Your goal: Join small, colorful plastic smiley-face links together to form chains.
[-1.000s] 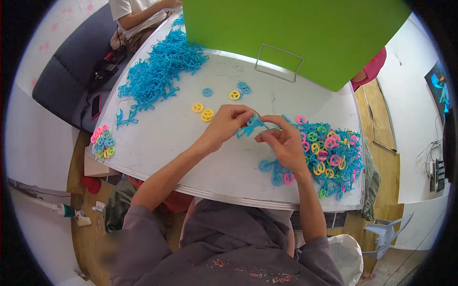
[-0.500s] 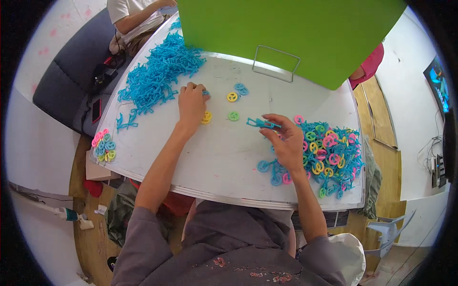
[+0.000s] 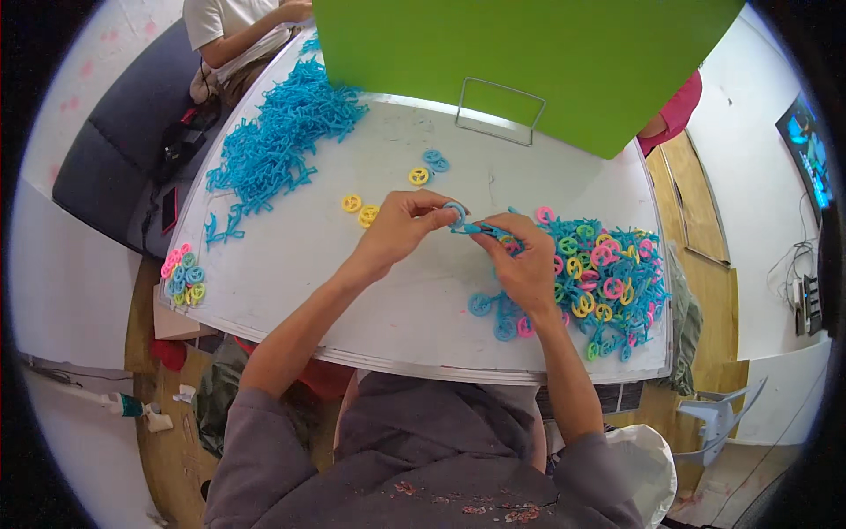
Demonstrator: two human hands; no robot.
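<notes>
My left hand (image 3: 397,234) pinches a small blue plastic wheel (image 3: 455,214) between thumb and fingers. Facing it, my right hand (image 3: 527,264) grips a blue forked plastic piece (image 3: 472,228). The two parts meet above the middle of the white table; whether they are joined cannot be made out. Beyond my left hand lie yellow wheels (image 3: 352,204), another yellow wheel (image 3: 419,176) and a few blue wheels (image 3: 435,160). A heap of blue pieces with colored wheels (image 3: 599,278) spreads beside my right hand.
A large pile of blue forked pieces (image 3: 286,132) covers the table's far left. Pink, blue and yellow wheels (image 3: 183,276) cluster at the left edge. A green panel (image 3: 529,62) with a wire handle (image 3: 500,111) stands at the back. Another person (image 3: 238,40) sits far left.
My left hand has moved right from near the yellow wheels, bringing a blue wheel to the forked piece in my right hand. The green wheel on the table is now out of sight.
</notes>
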